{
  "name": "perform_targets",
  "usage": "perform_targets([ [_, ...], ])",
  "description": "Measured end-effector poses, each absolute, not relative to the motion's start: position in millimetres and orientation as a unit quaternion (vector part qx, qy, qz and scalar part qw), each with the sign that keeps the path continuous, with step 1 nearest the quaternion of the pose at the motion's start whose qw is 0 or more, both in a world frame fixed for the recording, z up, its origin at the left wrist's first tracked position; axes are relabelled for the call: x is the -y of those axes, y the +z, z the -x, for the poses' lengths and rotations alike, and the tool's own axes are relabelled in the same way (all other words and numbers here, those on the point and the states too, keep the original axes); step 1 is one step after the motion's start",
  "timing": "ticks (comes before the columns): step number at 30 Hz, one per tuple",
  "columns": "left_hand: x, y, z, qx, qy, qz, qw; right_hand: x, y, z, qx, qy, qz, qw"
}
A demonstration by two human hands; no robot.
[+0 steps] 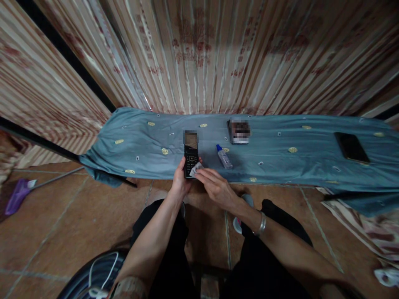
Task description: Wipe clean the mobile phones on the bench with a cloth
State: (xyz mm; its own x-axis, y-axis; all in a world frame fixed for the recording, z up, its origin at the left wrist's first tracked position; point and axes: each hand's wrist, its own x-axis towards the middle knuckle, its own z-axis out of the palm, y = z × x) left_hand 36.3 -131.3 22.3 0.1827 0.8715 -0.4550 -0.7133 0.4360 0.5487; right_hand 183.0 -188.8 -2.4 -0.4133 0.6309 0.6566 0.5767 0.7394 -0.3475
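An unfolded black flip phone (191, 154) is held in my left hand (180, 176), its keypad facing up and its screen half pointing away from me. My left fingers wrap round the lower half. Between the fingertips of my right hand (215, 185) is a small pale cloth (195, 169), pressed on the lower right of the keypad. A clear bottle with a blue cap (224, 157) lies on the blue-green cloth just right of the phone. Behind the bottle sits a small dark boxy item (239, 132), its top blurred out.
A blue-green patterned cloth (274, 166) covers the long narrow surface before me. A black smartphone (352, 147) lies at its right end. Striped curtains (199, 62) hang behind. Dark poles (62, 45) stand at the left. On the tiled floor lies a purple broom head (18, 195).
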Motion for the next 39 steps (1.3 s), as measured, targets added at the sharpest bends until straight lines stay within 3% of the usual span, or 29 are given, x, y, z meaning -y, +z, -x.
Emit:
perform_targets([
  [25,145,5,-52,-0.35,0.544,-0.266,0.714,162,1,-201,0.799,0.002,0.477,0.367],
  [39,155,6,-60,-0.374,0.518,-0.277,0.718,159,7,-198,0.771,0.092,0.477,0.412],
])
